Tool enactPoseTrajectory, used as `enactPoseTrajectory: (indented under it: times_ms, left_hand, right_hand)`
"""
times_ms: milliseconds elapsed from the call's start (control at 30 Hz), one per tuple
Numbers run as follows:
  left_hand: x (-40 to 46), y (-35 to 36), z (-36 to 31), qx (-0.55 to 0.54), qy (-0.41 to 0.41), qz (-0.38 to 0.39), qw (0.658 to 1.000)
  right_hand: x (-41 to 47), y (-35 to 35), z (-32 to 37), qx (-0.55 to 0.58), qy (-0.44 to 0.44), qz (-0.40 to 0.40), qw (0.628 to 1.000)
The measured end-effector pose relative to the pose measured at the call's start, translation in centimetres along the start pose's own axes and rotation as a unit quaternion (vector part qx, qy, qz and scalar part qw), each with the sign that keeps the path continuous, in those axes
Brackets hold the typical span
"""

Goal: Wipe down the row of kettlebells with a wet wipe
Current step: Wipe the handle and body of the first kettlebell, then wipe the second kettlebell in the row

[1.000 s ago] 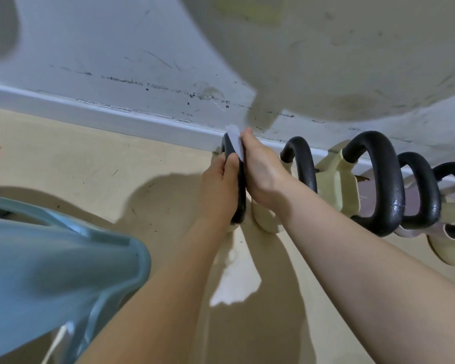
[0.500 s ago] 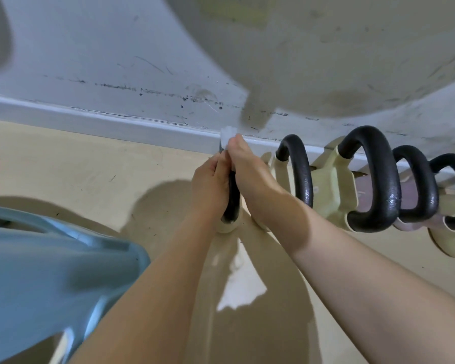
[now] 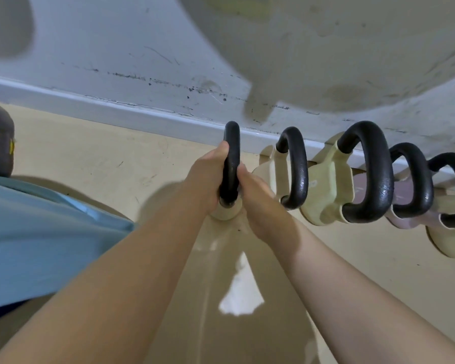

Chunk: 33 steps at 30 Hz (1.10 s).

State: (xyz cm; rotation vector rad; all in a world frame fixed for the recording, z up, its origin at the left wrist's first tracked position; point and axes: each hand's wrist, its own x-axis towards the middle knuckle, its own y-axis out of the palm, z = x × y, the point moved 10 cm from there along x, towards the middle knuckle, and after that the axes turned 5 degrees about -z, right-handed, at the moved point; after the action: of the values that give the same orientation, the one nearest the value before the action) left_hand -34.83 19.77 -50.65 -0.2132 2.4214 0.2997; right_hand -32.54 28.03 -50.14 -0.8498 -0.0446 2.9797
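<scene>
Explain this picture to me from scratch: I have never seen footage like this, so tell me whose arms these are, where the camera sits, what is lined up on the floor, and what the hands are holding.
There is no machine here. The camera is worn on a person's head and looks forward and down, so the two bare arms reaching in from the bottom are that person's own.

On the beige floor, along the white wall, stands a row of five kettlebells: pale bodies with black loop handles.

Both hands are at the leftmost kettlebell's handle. The left hand grips its left side. The right hand is at its lower right side; the wet wipe cannot be seen in this picture, so it may be hidden inside that hand.

The other kettlebells stand untouched to the right. The light blue shape at left is the person's clothing.
</scene>
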Motion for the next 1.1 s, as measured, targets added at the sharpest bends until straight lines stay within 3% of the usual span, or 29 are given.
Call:
enactPoseTrajectory:
  times_ms: [67,200,300,400,433,533,633,733,867,1100]
  left_hand:
    - [-0.4,-0.9,0.5,0.009,0.014,-0.036,0.999]
    - [-1.9,-2.2,-0.4,0.150,0.116,-0.107,0.976]
    - [-4.5,-3.4,-2.3,0.236,0.223,-0.201,0.925]
    - [-7.7,-1.9,-3.8,0.270,0.333,-0.169,0.888]
    - [-8.5,-1.2,-3.6,0.259,0.337,-0.144,0.894]
    - [-9.2,0.8,-1.8,0.202,0.246,-0.036,0.947]
    - [-9.6,2.4,-1.2,0.276,0.232,0.024,0.932]
    - [-10.4,2.9,-1.3,0.252,0.220,0.040,0.942]
    - [-11.4,3.4,-2.5,0.321,0.264,0.034,0.909]
    - [-11.2,1.8,-0.2,0.101,0.168,0.036,0.980]
  right_hand:
    - [0.0,-0.4,0.2,-0.012,0.006,-0.043,0.999]
    - [-2.4,-1.1,-1.2,-0.085,-0.089,-0.078,0.989]
    - [-2.7,-3.2,-0.9,0.005,-0.086,-0.046,0.995]
    - [-3.5,-4.4,-0.1,0.095,-0.080,0.018,0.992]
    - [-3.8,-4.5,0.0,0.111,-0.070,0.031,0.991]
    - [-5.1,-5.2,0.6,0.139,-0.027,0.039,0.989]
    - [-6.4,-5.7,1.8,0.155,-0.010,0.057,0.986]
    - [-7.9,-5.5,2.4,0.229,0.025,0.120,0.966]
    - [-8.6,-6.9,1.7,0.307,0.070,0.109,0.943]
    - [-8.6,-9.7,-1.6,0.257,0.129,0.048,0.956]
